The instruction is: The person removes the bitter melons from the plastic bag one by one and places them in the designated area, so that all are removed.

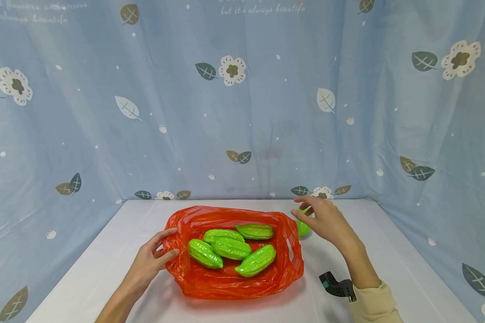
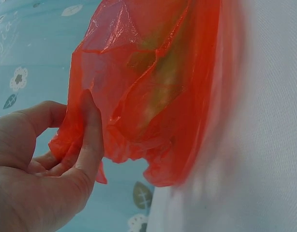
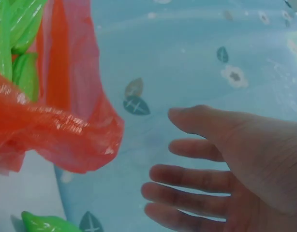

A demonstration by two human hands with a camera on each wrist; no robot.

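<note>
A red plastic bag [image 1: 222, 290] lies mouth up on the white table, with several bright green bitter melons [image 1: 231, 248] inside. My left hand [image 1: 153, 251] grips the bag's left edge. In the left wrist view, the thumb [image 2: 90, 130] lies on the near side of the red film and the other fingers are behind it. Beyond the bag's right handle, my right hand [image 1: 323, 217] hovers with spread fingers, holding nothing. Another bitter melon [image 1: 303, 228] lies on the table just below that hand, partly hidden by it; its tip shows low in the right wrist view.
A blue curtain [image 1: 266, 112] with leaves and flowers surrounds the table [image 1: 339, 269] at the back and sides. A black wrist strap [image 1: 337, 286] is on the right forearm, above a beige sleeve [image 1: 373, 303]. The bag's right handle loop [image 1: 297, 264] stands up loosely.
</note>
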